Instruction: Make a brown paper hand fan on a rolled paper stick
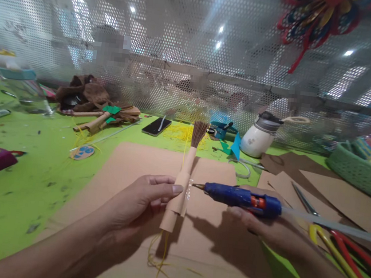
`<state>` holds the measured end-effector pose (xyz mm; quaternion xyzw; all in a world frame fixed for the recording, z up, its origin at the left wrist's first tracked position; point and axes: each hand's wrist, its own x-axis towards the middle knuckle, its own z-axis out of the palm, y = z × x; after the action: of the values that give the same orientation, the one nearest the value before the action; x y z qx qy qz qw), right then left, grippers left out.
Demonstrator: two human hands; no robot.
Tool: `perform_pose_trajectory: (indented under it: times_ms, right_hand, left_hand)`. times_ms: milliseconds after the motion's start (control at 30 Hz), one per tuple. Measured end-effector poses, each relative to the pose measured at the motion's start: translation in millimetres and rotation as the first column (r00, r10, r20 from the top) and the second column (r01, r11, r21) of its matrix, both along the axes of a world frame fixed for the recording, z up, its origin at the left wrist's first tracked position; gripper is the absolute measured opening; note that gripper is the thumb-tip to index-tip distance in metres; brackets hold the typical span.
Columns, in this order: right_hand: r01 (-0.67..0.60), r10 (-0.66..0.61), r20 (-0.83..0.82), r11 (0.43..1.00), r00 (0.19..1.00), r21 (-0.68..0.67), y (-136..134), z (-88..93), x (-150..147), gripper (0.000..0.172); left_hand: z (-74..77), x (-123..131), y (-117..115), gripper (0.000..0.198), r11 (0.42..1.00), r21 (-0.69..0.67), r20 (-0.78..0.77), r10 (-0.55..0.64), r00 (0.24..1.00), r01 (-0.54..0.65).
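Paper roll (pixel 187 166): located centre frame, held up over the work surface and tilted slightly right at the top, with brown bristles (pixel 198 134) fanning from its upper end and yellow strands (pixel 158 261) trailing from its lower end.

Findings, by size:

Green table (pixel 16 182) fills the lower frame and is littered with scraps.

Brown card sheet (pixel 129 164) lies flat on it, directly under my hands.

Green basket (pixel 359 172) stands at the right edge. White jug (pixel 255 140) stands upper right of centre.

My left hand (pixel 141 201), lower centre, is closed on the roll's lower half, with the thumb pressed across the front and the fingers behind.

My right hand (pixel 262 228), right of centre, is wrapped under the blue glue gun (pixel 242 198). The fingers appear fully closed round its handle, though the gun body hides most of them. The gun lies level, its nozzle pointing left, just beside the roll's right edge. Contact cannot be confirmed.

Black phone (pixel 156 126) lies flat beyond the card sheet, left of the bristles.
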<state>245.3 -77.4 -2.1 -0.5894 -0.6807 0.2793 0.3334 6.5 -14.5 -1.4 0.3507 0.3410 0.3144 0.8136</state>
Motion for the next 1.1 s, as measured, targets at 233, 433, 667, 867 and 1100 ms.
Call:
perform_pose_trajectory:
  times_ms: [233, 433, 667, 867, 1100]
  right_hand:
    - [-0.151, 0.150, -0.009, 0.986, 0.989, -0.069, -5, 5.7, -6, 0.031]
    - [-0.198, 0.201, 0.023, 0.976, 0.979, -0.093, -8, 11.5, -8, 0.030]
    - [-0.006, 0.009, -0.044, 0.999, 0.999, 0.053, -2, -1.5, -11, 0.032]
    - [-0.123, 0.123, -0.014, 0.992, 0.992, 0.008, -8, 3.2, -12, 0.027]
    - [-0.187, 0.189, -0.019, 0.978, 0.982, 0.092, -8, 0.4, -14, 0.019]
  left_hand:
    - [-3.2, -3, 4, 0.016, 0.999, 0.022, -0.034, -0.037, 0.999, 0.038]
    - [0.5, -3, 4, 0.009, 0.999, 0.021, -0.046, -0.024, 0.999, 0.025]
    - [-1.2, -3, 4, 0.012, 0.999, 0.024, -0.051, -0.024, 0.998, 0.025]
    - [8.2, -1, 1, 0.001, 1.000, 0.012, -0.037, -0.014, 0.999, 0.015]
    - [4.9, -2, 5, 0.003, 0.999, 0.021, -0.036, 0.035, 0.999, -0.034]
